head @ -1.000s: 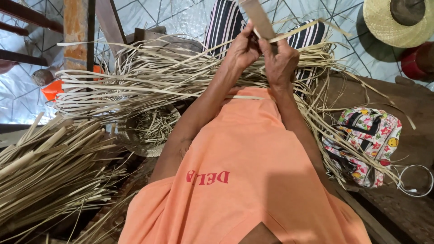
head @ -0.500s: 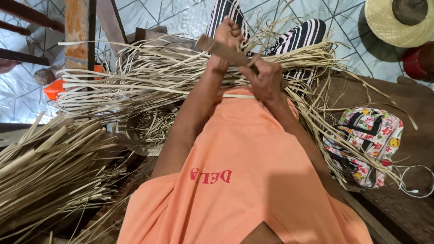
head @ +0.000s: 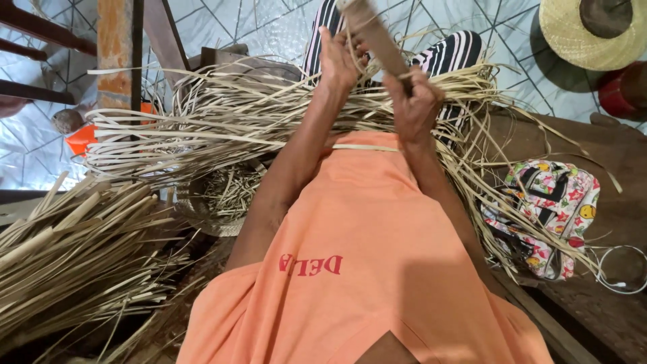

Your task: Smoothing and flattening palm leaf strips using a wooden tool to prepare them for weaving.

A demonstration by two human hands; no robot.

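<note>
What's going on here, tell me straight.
A person in an orange shirt sits with a big bundle of pale straw strips across the lap. The right hand grips a flat wooden tool by its lower end, and the left hand is at the strips beside it. More cut strips lie heaped on the left, a patterned bag sits at the right, and a straw hat lies on the tiled floor.

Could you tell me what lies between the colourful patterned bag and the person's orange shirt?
In the head view, loose pale straw strips trail between the patterned bag and the orange shirt.
</note>
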